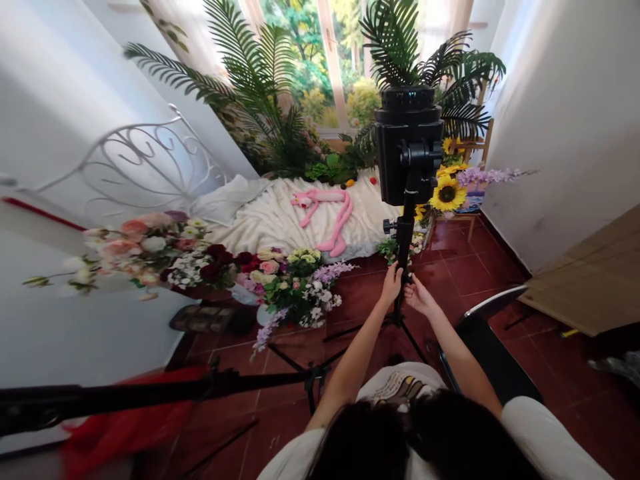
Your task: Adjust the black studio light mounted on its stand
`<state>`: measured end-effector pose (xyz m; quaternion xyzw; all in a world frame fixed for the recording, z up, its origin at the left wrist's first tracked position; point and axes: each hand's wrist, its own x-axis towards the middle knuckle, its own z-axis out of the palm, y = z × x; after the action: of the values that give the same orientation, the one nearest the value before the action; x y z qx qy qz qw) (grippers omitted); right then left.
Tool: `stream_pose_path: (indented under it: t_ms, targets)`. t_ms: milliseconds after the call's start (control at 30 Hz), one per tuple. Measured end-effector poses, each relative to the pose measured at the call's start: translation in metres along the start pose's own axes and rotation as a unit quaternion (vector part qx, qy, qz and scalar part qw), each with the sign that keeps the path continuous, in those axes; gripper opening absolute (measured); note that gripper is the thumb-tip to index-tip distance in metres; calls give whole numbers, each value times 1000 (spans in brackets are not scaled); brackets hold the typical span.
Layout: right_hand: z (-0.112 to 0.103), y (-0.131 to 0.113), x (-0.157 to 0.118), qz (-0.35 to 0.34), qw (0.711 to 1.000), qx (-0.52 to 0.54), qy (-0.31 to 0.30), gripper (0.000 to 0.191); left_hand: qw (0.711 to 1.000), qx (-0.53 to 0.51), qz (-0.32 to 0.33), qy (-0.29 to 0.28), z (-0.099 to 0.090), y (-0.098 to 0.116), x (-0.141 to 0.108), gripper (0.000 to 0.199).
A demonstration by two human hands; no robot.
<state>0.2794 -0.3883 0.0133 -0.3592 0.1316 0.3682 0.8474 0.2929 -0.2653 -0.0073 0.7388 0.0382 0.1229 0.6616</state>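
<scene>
A black studio light [393, 157] stands upright on a black light stand [403, 243] in front of me. My left hand [392, 287] is closed round the stand's pole from the left side. On the pole's right side is my right hand [419, 295], its fingers bent together at a small dark knob on the stand. The fingertips partly cover that knob. Above both hands, another black knob [389, 227] sticks out to the left of the pole. Below them, the stand's legs [413, 343] spread over the red tiled floor [450, 267].
A bed with a cream blanket [260, 217] and a pink plush toy [327, 200] lies beyond the stand. Flowers [295, 287] line its front. A second black stand [200, 387] crosses the lower left. A black chair [493, 347] is close on the right, sunflowers [447, 193] behind.
</scene>
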Motion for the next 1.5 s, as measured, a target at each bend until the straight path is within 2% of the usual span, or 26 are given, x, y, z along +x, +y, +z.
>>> stream_pose_path:
  t_ms: [100,167,233,300,367,433,467,533,600,667,733,800,867,1100,1233,1367,1500]
  targets:
    - [4,-5,3,0,1000,2,-9,29,1000,-13,-3,8,1,-2,0,47]
    - [6,-7,2,-32,997,-71,28,25,1000,-13,-3,11,2,-4,0,48]
    - [7,-8,-1,-96,973,-198,71,23,1000,-7,-1,18,3,-7,0,48]
    - [7,-8,-5,-179,914,-348,105,24,1000,-1,2,25,3,-9,-1,48]
    - [8,-11,-10,-251,832,-476,133,28,1000,-1,6,26,4,-12,0,49]
    - [13,-20,-16,-305,759,-554,155,29,1000,-6,10,22,4,-13,0,50]
    - [19,-27,-18,-325,738,-570,161,32,1000,-9,13,20,4,-13,0,49]
    - [41,-46,-24,-372,722,-564,152,47,1000,-11,22,20,4,-12,0,48]
    - [73,-69,-30,-450,710,-530,115,58,999,-8,25,23,3,-10,0,47]
    - [108,-91,-35,-527,679,-505,83,63,999,-6,20,25,3,-6,-1,47]
    - [137,-107,-38,-556,659,-501,73,63,1000,-7,12,25,3,-3,-2,46]
    - [152,-114,-38,-551,653,-515,74,59,1000,-12,9,21,3,-1,-3,45]
    - [150,-110,-35,-530,652,-536,83,54,1000,-18,12,13,3,-1,-4,44]
    - [90,-56,-5,-441,645,-603,159,46,999,-38,5,-14,2,-7,-1,40]
    - [88,-48,-1,-435,649,-598,178,47,999,-42,-1,-19,2,-11,0,40]
    - [94,-53,-4,-439,680,-564,166,50,999,-38,5,-19,1,-8,-1,40]
    - [73,-51,-10,-422,738,-514,111,49,999,-32,17,-19,0,-7,-1,43]
